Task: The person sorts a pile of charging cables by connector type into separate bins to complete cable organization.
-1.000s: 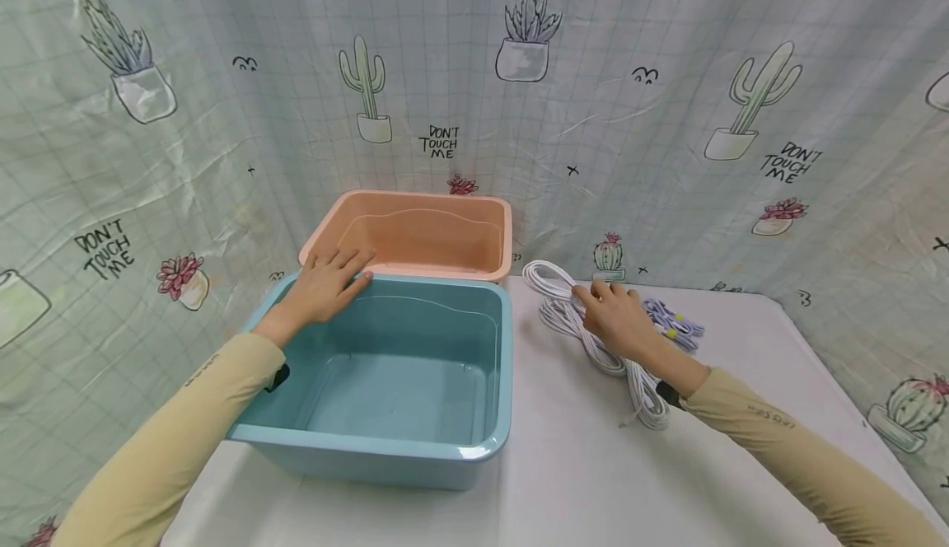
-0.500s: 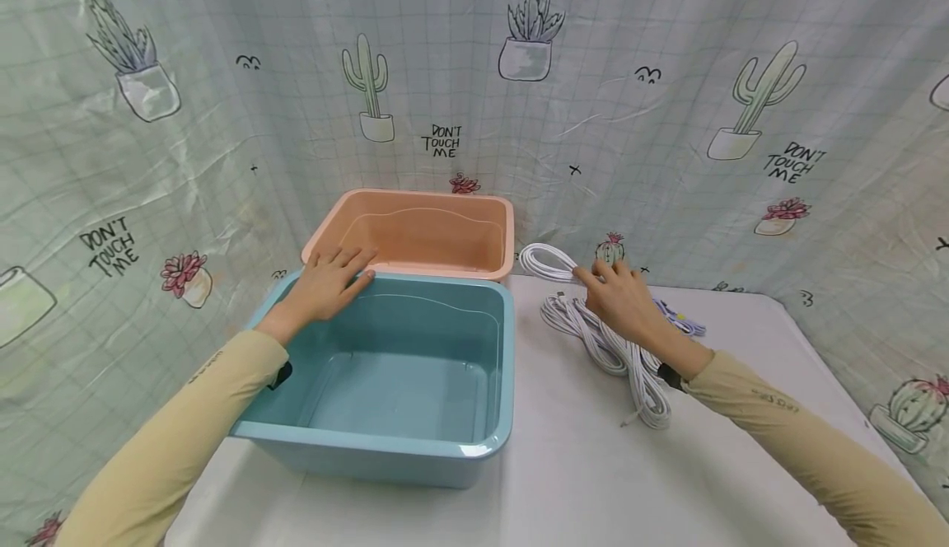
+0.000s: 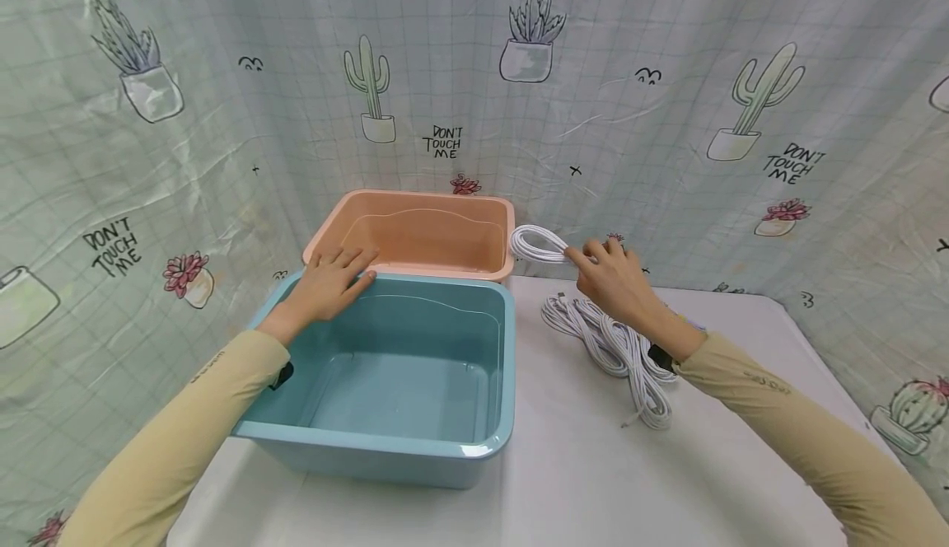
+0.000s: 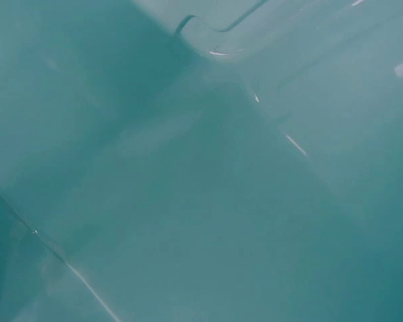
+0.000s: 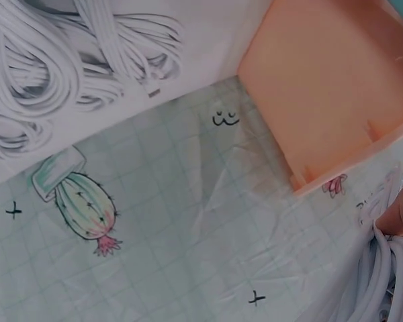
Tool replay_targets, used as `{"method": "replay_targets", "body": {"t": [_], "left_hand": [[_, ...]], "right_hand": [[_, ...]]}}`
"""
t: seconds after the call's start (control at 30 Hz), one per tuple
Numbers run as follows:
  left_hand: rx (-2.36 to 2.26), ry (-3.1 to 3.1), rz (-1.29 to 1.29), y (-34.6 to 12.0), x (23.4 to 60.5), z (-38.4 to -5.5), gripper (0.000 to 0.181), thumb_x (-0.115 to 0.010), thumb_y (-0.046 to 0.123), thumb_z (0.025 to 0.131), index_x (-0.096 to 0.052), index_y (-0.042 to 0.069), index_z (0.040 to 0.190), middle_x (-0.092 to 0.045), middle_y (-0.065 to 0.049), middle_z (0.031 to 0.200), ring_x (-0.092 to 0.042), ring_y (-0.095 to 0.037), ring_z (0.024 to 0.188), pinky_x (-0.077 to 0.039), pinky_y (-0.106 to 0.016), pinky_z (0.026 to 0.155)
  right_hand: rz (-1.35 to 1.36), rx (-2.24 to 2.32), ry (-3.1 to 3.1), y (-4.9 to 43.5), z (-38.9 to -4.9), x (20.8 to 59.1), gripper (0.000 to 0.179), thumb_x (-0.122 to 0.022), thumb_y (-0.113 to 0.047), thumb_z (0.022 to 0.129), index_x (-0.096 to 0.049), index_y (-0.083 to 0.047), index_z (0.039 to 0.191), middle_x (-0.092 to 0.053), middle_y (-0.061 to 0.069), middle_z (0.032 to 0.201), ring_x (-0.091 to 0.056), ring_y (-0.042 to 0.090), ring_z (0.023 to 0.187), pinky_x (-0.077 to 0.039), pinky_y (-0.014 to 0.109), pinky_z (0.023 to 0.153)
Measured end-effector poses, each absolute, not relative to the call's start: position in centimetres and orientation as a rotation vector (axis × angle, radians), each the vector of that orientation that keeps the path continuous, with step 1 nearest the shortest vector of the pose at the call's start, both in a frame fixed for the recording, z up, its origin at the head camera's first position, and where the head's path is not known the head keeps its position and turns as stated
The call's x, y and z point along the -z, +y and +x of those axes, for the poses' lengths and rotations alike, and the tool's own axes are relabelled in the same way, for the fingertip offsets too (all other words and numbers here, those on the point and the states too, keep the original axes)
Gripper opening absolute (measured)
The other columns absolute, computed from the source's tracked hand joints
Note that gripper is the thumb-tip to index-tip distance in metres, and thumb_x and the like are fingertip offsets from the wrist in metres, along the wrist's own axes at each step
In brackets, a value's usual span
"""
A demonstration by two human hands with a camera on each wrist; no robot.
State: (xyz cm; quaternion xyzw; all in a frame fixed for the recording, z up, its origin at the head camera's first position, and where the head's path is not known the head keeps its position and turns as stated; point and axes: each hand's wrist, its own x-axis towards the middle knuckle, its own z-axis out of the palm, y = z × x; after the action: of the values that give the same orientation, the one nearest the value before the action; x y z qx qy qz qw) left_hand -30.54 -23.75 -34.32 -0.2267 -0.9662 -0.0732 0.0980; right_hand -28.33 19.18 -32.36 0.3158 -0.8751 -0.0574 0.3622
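My right hand [image 3: 615,283] pinches a coiled white cable [image 3: 537,244], lifted above the table beside the orange bin. In the right wrist view that cable [image 5: 383,275] hangs in loops from the thumb and fingers at the right edge. My left hand [image 3: 326,283] lies with fingers extended over the far left rim of the blue bin [image 3: 385,446]. Only the bin's blue inner surface [image 4: 208,201] fills the left wrist view. More coiled white cables [image 3: 593,337] lie in a pile on the table below my right hand.
Behind the blue bin stands an orange bin [image 3: 430,234]. Purple cables, mostly hidden by my right forearm, lie behind the white pile. A cactus-print curtain [image 3: 638,135] rises at the table's back and sides. The white table [image 3: 578,473] extends to the right and front.
My right hand has raised the white coil off the pile and carried it up and slightly left, towards the orange bin. My left hand has stayed on the blue bin's rim.
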Motion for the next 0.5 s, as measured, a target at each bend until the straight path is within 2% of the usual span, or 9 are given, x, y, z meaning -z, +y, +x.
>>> {"method": "replay_targets", "body": {"t": [0.17,0.5], "left_hand": [[0.212,-2.864,-0.672,-23.9,34.4,-30.6,0.053,-0.030,0.041,0.096,-0.026,0.015,0.142,-0.028,-0.018,0.144,-0.019,-0.044,0.132,-0.007,-0.062,0.105],[0.214,-2.842,-0.685,-24.0,34.4,-30.5,0.053,-0.029,0.042,0.096,-0.028,0.015,0.141,-0.030,-0.019,0.143,-0.022,-0.046,0.131,-0.008,-0.062,0.105]], "right_hand": [[0.787,0.213,-2.226,18.2,-28.6,31.8,0.036,-0.066,-0.011,0.074,-0.052,-0.013,0.107,-0.053,0.009,0.088,-0.050,0.029,0.066,-0.038,0.033,0.043],[0.794,0.183,-2.223,15.8,-29.4,30.2,0.035,-0.064,-0.009,0.077,-0.052,-0.012,0.110,-0.054,0.011,0.092,-0.050,0.032,0.070,-0.037,0.035,0.045]]}}
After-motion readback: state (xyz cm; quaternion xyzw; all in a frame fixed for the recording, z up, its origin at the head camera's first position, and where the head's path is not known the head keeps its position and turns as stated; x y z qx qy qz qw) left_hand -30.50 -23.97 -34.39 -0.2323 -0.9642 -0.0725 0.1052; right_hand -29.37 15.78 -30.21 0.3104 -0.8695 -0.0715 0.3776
